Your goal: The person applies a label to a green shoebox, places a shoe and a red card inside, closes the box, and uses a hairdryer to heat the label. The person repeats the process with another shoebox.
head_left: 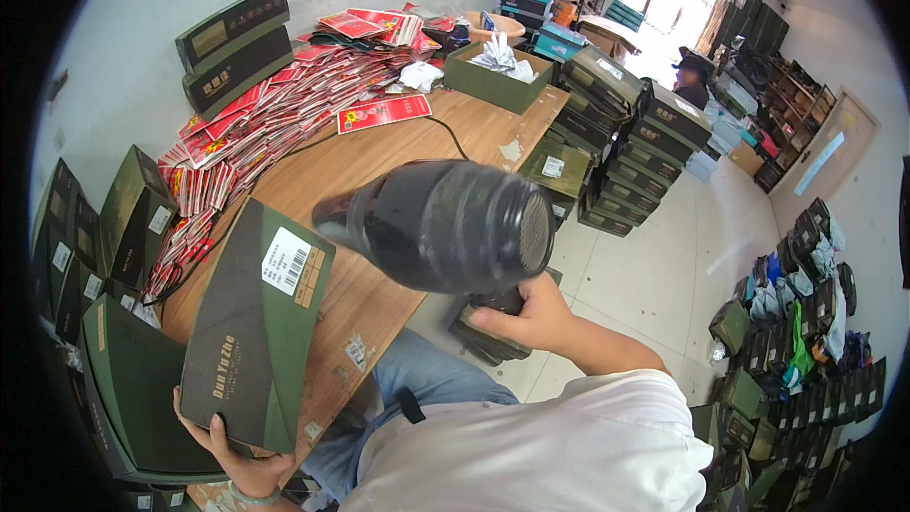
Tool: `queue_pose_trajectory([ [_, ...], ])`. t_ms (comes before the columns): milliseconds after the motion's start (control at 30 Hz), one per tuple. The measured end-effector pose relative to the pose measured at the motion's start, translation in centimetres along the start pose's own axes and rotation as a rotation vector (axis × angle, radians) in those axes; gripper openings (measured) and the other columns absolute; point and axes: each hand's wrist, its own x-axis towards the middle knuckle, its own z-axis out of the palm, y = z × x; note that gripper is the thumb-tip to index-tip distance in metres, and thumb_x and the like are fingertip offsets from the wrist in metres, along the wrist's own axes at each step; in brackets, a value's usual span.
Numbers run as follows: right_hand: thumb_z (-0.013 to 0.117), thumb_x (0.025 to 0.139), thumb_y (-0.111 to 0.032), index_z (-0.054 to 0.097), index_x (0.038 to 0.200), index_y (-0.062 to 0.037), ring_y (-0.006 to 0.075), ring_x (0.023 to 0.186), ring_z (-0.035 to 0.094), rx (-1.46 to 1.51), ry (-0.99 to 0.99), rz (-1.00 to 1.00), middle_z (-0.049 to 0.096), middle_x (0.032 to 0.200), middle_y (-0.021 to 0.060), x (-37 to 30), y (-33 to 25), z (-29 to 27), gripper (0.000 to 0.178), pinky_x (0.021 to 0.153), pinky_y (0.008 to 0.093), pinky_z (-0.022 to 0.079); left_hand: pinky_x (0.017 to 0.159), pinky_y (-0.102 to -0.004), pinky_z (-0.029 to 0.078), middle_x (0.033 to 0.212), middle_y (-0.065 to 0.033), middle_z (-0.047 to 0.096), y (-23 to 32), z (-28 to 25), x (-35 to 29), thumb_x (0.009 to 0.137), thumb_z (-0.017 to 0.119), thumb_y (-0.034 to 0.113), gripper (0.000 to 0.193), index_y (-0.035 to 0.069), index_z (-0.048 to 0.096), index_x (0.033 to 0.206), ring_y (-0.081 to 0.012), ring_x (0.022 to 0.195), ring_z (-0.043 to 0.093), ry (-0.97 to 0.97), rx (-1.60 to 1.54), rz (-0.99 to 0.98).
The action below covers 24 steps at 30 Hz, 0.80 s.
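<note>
In my right hand is a black hair dryer, gripped by its handle, with the thumb toward me. Its nozzle points left, over the label end of a dark grey and green shoebox. A white barcode sticker sits on that box, apart from the nozzle in the picture. My left hand holds the box at its near end, thumb on the face and fingers partly hidden behind it. The box stands tilted at the edge of the wooden table.
Red printed packets lie heaped along the wall, with a black cord beside them. An open green box with white paper stands at the table's far end. Stacked shoeboxes rise beyond it; more boxes crowd the left. A person is farther back.
</note>
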Motion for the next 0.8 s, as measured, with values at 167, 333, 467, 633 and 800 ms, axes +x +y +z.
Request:
queue_pose_trajectory([
  [167,0.073,0.087,-0.021,0.052,0.127,0.0007,0.0077,0.051,0.054,-0.048,0.019,-0.093,0.061,0.07,0.002,0.5,1.0,0.4,0.05,0.048,0.0251,0.044,0.103,-0.0622,0.037,0.155,-0.0299,0.014,0.6,0.4,0.4,0.069,0.074,0.062,0.092,0.037,0.031,0.147,-0.0531,0.138,0.028,0.025,0.036,0.027],
  [333,0.077,0.084,-0.031,0.056,0.123,-0.0025,0.0097,0.064,0.059,0.189,-0.098,0.249,0.064,0.08,0.0045,0.7,-1.0,0.2,0.053,0.057,0.0258,0.047,0.108,-0.0619,0.033,0.159,-0.0239,0.01,0.1,0.4,-0.6,0.061,0.074,0.076,0.105,0.038,0.031,0.149,-0.0491,0.143,0.023,0.017,0.03,0.028],
  [467,0.076,0.085,-0.031,0.055,0.124,-0.0023,0.0101,0.063,0.06,-0.028,0.056,-0.155,0.065,0.08,0.0046,1.4,1.3,0.9,0.052,0.056,0.026,0.048,0.108,-0.0606,0.034,0.159,-0.0238,0.012,0.8,1.1,0.2,0.063,0.074,0.072,0.101,0.039,0.033,0.148,-0.0489,0.142,0.025,0.049,-0.004,0.063],
  [633,0.075,0.085,-0.031,0.054,0.126,-0.0016,0.0099,0.053,0.058,-0.124,0.09,-0.289,0.065,0.081,0.0048,1.8,2.5,1.1,0.055,0.049,0.0258,0.047,0.098,-0.063,0.042,0.153,-0.0301,0.014,1.8,1.1,0.8,0.068,0.074,0.066,0.093,0.043,0.03,0.147,-0.0542,0.137,0.028,0.017,0.02,0.048],
  [800,0.075,0.086,-0.031,0.05,0.132,-0.0011,0.0104,0.053,0.059,0.093,-0.014,0.056,0.067,0.088,0.0063,0.9,0.4,1.3,0.061,0.049,0.0262,0.048,0.099,-0.0597,0.044,0.154,-0.0297,0.014,1.6,0.8,0.9,0.068,0.076,0.063,0.094,0.042,0.03,0.147,-0.0529,0.136,0.032,-0.003,0.005,0.047],
])
